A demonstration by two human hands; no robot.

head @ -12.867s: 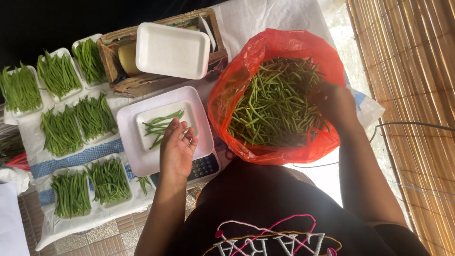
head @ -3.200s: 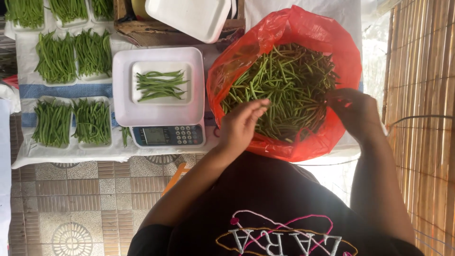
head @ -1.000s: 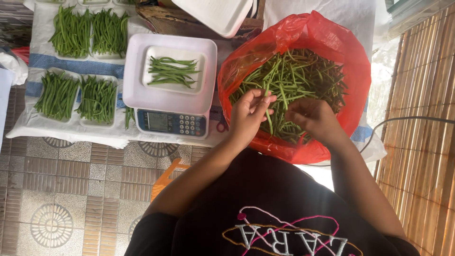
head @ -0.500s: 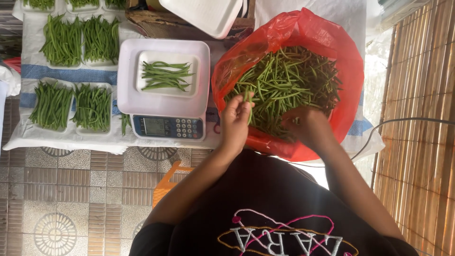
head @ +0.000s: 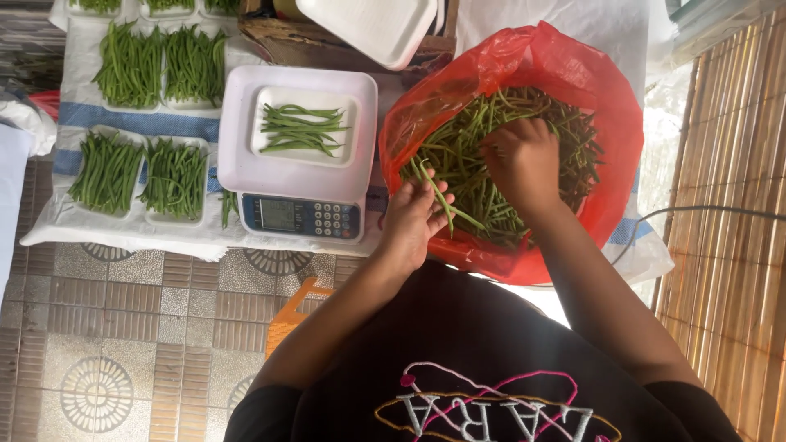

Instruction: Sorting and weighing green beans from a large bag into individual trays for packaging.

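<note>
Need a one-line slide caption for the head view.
Both hands, left and right, in a red bag of green beans.

Floor (head: 123, 327): patterned tiles in grey and beige, with round medallion motifs and ribbed squares.
Table covering (head: 131, 123): white cloth with a blue stripe, its edge hanging over the floor (table frame itself hidden).
Right side: bamboo blind (head: 729, 245) of vertical slats, warm brown; a thin dark cable (head: 696, 209) runs across it.
Under table: orange stool or crate (head: 288, 315), only partly visible.
Light: bright daylight, strongest at the upper right, washing out the white cloth (head: 589, 24) there.
</note>
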